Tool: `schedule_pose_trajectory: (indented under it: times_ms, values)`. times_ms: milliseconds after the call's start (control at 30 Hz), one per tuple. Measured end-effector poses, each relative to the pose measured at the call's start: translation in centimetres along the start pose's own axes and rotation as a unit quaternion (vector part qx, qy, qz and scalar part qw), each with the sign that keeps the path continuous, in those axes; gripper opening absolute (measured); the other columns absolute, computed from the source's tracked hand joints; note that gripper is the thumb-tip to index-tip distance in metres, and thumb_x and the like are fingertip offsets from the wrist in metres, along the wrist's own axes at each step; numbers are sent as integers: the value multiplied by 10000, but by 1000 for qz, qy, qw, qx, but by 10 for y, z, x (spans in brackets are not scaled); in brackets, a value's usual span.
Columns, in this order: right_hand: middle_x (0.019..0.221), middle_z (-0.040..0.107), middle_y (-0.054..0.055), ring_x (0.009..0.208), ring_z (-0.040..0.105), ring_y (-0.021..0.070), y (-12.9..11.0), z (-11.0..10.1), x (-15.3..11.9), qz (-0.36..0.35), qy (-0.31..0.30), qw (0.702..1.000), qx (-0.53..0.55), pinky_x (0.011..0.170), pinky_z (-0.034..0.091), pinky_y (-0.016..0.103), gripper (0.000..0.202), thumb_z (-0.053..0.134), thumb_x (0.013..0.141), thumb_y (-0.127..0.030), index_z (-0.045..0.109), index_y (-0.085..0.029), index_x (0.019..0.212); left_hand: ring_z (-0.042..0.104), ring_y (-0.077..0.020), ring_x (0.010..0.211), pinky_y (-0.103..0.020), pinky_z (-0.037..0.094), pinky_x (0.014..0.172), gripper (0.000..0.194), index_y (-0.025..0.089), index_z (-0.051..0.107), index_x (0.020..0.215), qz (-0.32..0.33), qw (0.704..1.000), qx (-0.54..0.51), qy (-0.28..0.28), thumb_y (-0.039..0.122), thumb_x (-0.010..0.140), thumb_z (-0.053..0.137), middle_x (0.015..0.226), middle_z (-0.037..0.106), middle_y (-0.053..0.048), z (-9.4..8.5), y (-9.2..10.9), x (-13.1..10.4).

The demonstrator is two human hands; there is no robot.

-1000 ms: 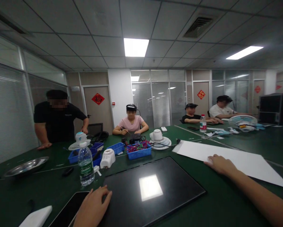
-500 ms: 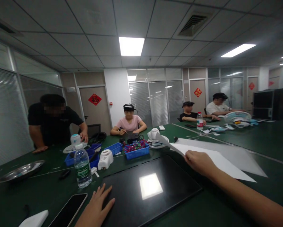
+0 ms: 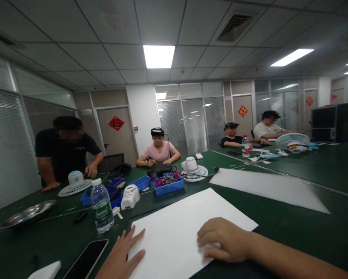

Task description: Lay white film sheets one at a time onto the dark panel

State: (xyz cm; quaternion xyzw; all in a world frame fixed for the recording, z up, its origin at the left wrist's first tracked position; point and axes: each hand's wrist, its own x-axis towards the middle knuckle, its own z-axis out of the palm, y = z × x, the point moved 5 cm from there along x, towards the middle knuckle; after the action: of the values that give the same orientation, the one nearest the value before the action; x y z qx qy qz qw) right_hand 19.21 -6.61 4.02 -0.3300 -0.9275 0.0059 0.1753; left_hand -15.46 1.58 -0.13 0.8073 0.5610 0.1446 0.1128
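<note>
Green worktop (image 3: 307,228) stretches before you, a co-worker (image 3: 159,153) in pink seated at its far edge. From your head view, the white sheet (image 3: 174,232) lies toward the worktop's near edge, over a black panel (image 3: 133,219) that shows past the sheet's left corner. Your left hand (image 3: 124,248) rests, fingers spread, at the sheet's left edge; your right hand (image 3: 226,238) is over its right part, fingers bent (their tips blur), thumb apart. A phone (image 3: 86,257) lies left of your left hand.
</note>
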Motion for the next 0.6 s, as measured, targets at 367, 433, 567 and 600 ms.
schedule_pose_trajectory:
  times_ms: [367, 433, 567, 600]
  values:
    - [1453, 470, 280, 1333, 456, 436, 214, -55, -144, 490, 22, 857, -156, 1015, 400, 680, 608, 487, 951, -502, 534, -78, 1384, 234, -285, 1499, -550, 115, 1232, 503, 257, 569, 1391, 26, 997, -61, 37, 290, 935, 360, 1586, 382, -41, 1, -22, 3]
    - [1390, 548, 211, 1255, 545, 358, 223, -56, -156, 523, -6, 836, -166, 981, 472, 600, 545, 495, 970, -508, 550, -131, 1359, 248, -280, 1498, -546, 113, 1233, 507, 247, 569, 1392, 22, 997, -64, 42, 311, 939, 350, 1579, 399, -42, 0, -24, 3]
    - [1190, 647, 82, 1062, 631, 219, 216, -55, -144, 528, -53, 823, -203, 929, 527, 466, 373, 575, 963, -445, 612, -170, 1212, 290, -277, 1487, -528, 131, 1239, 519, 212, 574, 1386, 16, 996, -70, 53, 371, 940, 360, 1560, 433, -62, -2, -23, 3]
    - [1150, 655, 73, 1028, 637, 209, 210, -54, -138, 525, -59, 822, -214, 914, 533, 453, 342, 586, 959, -430, 626, -164, 1170, 301, -279, 1484, -526, 139, 1239, 522, 208, 583, 1377, 13, 995, -77, 57, 397, 939, 371, 1554, 442, -67, -2, -23, 3]
